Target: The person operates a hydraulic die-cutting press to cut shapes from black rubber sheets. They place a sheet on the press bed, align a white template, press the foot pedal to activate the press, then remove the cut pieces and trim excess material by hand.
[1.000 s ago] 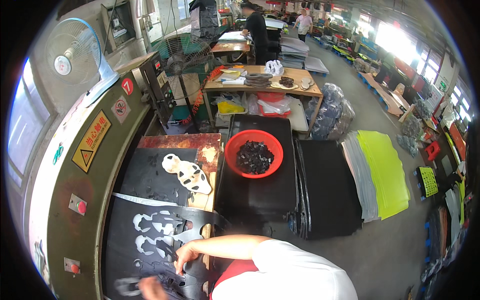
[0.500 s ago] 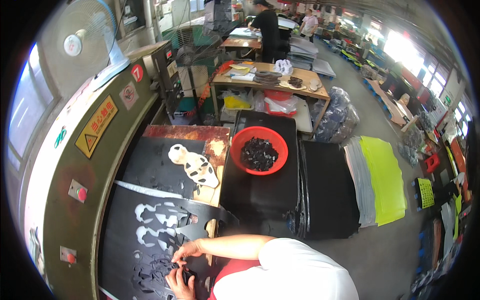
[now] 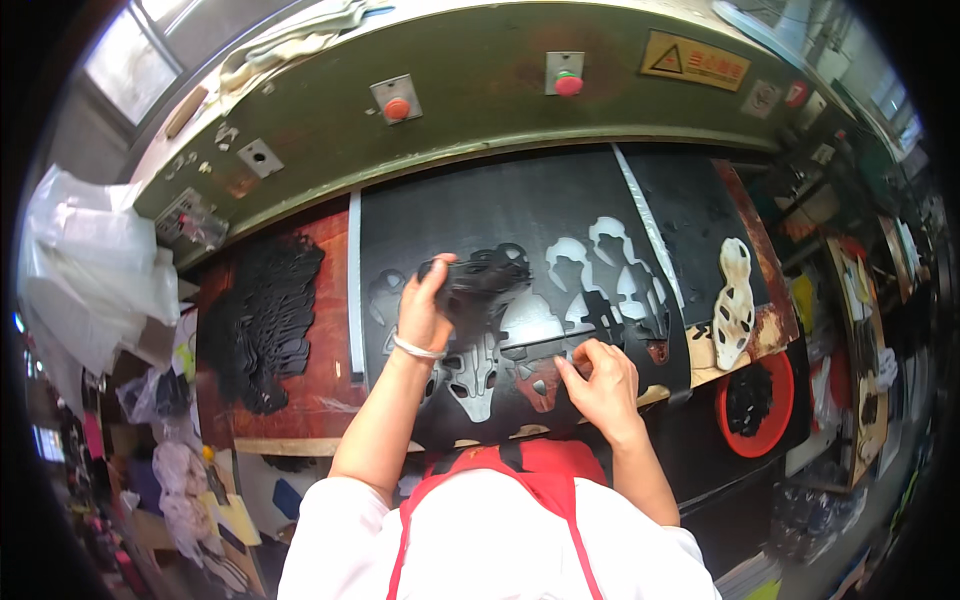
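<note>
Press head (image 3: 480,110) close behind sheet (image 3: 520,215) — cut stack (image 3: 262,320) left

A green machine housing (image 3: 480,110) arches across the far side, carrying two red push buttons (image 3: 397,108) and a yellow warning label (image 3: 697,61). On the left, a heap of black cut pieces (image 3: 262,320) lies on the reddish-brown counter (image 3: 325,380). Far left, crumpled clear plastic sheeting (image 3: 95,270) piles up. On the right, a pale cutting die (image 3: 735,303) rests just beyond a red bowl (image 3: 775,440) holding black scraps.
</note>
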A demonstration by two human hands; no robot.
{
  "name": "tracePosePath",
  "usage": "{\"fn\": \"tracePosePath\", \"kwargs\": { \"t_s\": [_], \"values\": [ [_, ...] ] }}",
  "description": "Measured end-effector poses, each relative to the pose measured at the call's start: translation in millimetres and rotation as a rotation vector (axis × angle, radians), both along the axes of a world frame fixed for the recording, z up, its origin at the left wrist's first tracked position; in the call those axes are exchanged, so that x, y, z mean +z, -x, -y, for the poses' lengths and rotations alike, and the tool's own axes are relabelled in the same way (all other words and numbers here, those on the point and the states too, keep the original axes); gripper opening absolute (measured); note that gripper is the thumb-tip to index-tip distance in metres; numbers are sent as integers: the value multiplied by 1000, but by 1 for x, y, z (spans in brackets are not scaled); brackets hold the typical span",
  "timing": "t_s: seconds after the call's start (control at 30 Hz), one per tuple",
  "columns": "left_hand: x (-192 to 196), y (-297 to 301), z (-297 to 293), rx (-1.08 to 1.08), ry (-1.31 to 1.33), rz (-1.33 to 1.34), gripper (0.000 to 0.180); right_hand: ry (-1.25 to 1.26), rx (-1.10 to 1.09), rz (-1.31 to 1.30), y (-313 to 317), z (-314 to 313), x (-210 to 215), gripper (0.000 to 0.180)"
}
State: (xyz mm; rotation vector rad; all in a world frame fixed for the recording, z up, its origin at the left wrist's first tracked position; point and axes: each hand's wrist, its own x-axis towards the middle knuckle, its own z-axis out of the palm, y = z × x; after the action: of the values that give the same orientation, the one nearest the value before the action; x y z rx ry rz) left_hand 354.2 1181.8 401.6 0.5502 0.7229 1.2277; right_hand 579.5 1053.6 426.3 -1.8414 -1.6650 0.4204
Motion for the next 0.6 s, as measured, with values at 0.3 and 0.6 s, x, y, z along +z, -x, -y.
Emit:
{"fn": "tracePosePath", "kwargs": {
  "t_s": [0.3, 0.6],
  "values": [
    [-27, -52, 63, -213, 9, 2, 24, -224, -96, -90, 59, -40, -51, 36],
    [28, -12, -22, 135, -103, -256, 19, -426, -25, -296, 28, -43, -76, 32]
  ]
}}
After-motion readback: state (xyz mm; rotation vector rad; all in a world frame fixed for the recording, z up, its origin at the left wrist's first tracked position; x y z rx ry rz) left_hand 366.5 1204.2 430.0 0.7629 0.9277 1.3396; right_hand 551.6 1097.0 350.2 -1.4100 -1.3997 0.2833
